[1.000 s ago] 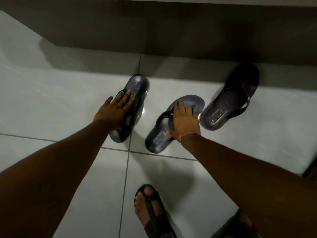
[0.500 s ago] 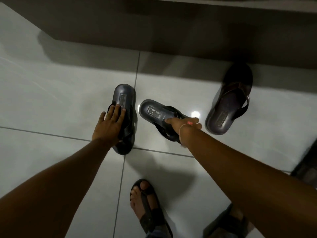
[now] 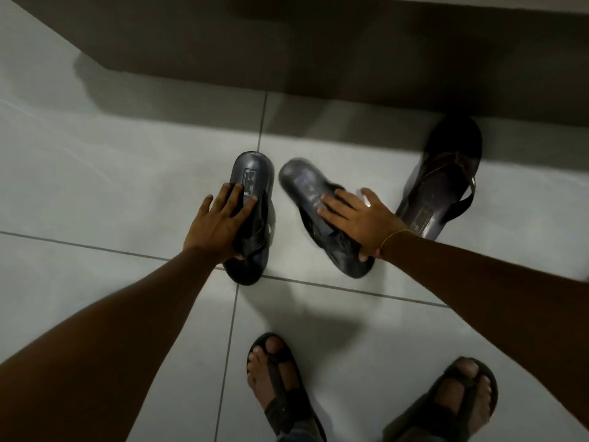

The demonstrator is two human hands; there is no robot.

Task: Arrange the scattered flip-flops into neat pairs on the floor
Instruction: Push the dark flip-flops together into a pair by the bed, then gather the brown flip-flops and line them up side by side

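Two dark grey flip-flops lie on the white tiled floor. The left flip-flop point(image 3: 253, 177) stands nearly straight, heel end away from me, and my left hand point(image 3: 220, 226) rests flat across its strap. The right flip-flop point(image 3: 302, 186) lies slanted, its heel end leaning toward the left one, blurred by motion. My right hand point(image 3: 358, 218) grips it over the strap, thumb at its near edge. A third, darker brown flip-flop point(image 3: 443, 183) lies to the right, apart from my hands.
A dark raised step or wall base point(image 3: 318, 59) runs along the far side of the floor, close behind the brown flip-flop. My two sandalled feet point(image 3: 280, 387) stand on the tiles below the hands.
My right hand has swung the right flip-flop round so it points closer to the same way as the left one. My left hand has stayed on the left flip-flop, now straighter.
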